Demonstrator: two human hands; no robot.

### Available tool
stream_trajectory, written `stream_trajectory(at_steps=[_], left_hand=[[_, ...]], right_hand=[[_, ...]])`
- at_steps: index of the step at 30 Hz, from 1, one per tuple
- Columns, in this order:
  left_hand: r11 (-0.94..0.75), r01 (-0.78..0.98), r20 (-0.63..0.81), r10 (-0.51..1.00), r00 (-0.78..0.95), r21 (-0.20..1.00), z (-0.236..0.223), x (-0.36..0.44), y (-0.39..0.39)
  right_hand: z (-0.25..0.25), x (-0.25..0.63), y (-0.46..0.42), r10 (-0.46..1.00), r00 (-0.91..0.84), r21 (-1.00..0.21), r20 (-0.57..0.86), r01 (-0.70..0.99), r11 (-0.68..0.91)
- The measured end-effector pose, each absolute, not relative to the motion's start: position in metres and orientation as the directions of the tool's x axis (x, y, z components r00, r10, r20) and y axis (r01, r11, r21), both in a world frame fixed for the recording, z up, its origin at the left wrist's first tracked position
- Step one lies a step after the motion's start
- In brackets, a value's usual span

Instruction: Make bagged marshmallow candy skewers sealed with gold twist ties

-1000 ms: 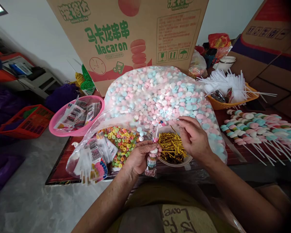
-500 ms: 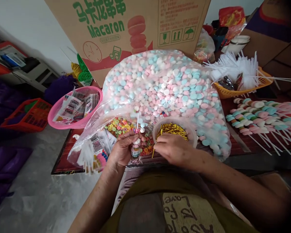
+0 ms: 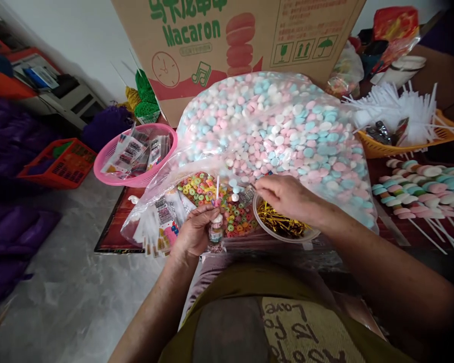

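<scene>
My left hand (image 3: pixel 199 229) is closed round a small candy skewer (image 3: pixel 216 233) in a clear printed wrapper, held upright with its white stick pointing up. Just beyond the far left rim of a clear plastic bowl (image 3: pixel 286 240), my right hand (image 3: pixel 287 197) has its fingers pinched together. What lies in that pinch is too small to make out. Gold twist ties (image 3: pixel 278 220) fill the bowl. Behind my left hand, colourful ring candies (image 3: pixel 199 190) lie in the open part of a big clear bag, with printed wrappers (image 3: pixel 162 222) to their left.
Pastel marshmallow candies (image 3: pixel 276 126) fill the large bag before a Macaron carton (image 3: pixel 212 55). A pink basket (image 3: pixel 136 176) of wrappers stands left. At right are finished-looking marshmallow skewers (image 3: pixel 427 186) and an orange basket (image 3: pixel 397 149) of white sticks.
My right hand has moved up and away from the near left rim of the bowl, where a gold strip showed below it. The bowl sits slightly nearer me. The view has shifted left.
</scene>
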State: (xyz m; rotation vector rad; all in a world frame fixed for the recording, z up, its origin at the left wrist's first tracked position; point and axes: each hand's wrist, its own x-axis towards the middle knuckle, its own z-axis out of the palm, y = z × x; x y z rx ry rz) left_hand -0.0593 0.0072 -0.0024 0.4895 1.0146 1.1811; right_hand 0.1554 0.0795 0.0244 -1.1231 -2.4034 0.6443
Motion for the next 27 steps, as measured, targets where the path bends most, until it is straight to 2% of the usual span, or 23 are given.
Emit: stream_trajectory(at_steps=[2,4,9,13,15,17,19,23,27], left_hand=[[0.36,-0.517,-0.374,0.924,0.081,0.776,0.0,-0.048,0.011],[0.373,-0.506,-0.363,0.924,0.122,0.778,0.004,-0.035,0.015],[0.427,-0.468,-0.395,0.903,0.17,0.774,0.009,-0.006,0.026],[0.405,-0.39,-0.376,0.914,0.152,0.827,0.01,0.018,0.034],[0.356,-0.338,-0.319,0.934,0.16,0.871,0.01,0.026,0.035],[0.296,-0.287,-0.252,0.951,0.181,0.911,0.01,0.028,0.033],[0.261,-0.214,-0.218,0.954,0.205,0.941,0.011,0.025,0.03],[0.188,-0.001,-0.182,0.953,0.242,0.982,0.013,0.016,0.023],[0.216,-0.04,-0.198,0.945,0.261,0.976,0.011,0.018,0.018]], right_hand=[[0.023,0.17,0.085,0.89,-0.44,-0.676,0.117,0.622,0.396],[0.016,0.185,0.086,0.927,-0.367,-0.757,0.072,0.585,0.29],[0.008,0.209,0.071,0.926,-0.377,-0.867,-0.002,0.462,0.187],[0.017,0.197,0.046,0.936,-0.352,-0.976,0.011,0.201,0.087],[0.017,0.184,0.037,0.933,-0.334,-0.967,0.133,0.162,0.196],[0.012,0.173,0.034,0.902,-0.305,-0.904,0.305,0.207,0.375],[0.006,0.166,0.034,0.869,-0.274,-0.832,0.412,0.275,0.481],[-0.002,0.163,0.032,0.855,-0.269,-0.781,0.444,0.351,0.517],[0.001,0.158,0.024,0.827,-0.302,-0.759,0.474,0.335,0.558]])
